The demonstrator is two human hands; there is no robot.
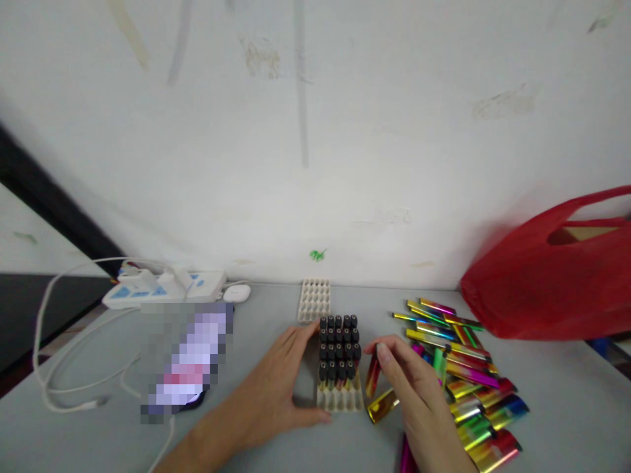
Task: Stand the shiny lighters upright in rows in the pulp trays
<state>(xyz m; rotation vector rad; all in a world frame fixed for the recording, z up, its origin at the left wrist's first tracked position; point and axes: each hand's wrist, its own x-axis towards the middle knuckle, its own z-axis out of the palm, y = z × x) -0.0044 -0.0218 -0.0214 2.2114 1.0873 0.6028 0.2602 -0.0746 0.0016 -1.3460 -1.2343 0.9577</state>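
A pale pitted tray [340,401] stands in front of me, its far rows filled with upright tubes with black caps [338,335] and its nearest pits bare. My left hand [276,374] spans the tray's left side, fingers at the far corner and thumb at the front edge, steadying it. Just right of the tray, my right hand [407,374] is closed on a shiny red tube with a black top [373,373], pinched between thumb and fingers and tilted. A gold tube [382,406] lies beneath that hand.
Many shiny multicoloured tubes [473,374] lie heaped on the right of the grey table [266,447]. Behind them rests a red bag [537,276]. A second pitted tray [314,300] sits by the wall. On the left are a phone [194,358], power strip [162,289] and white cables [42,335].
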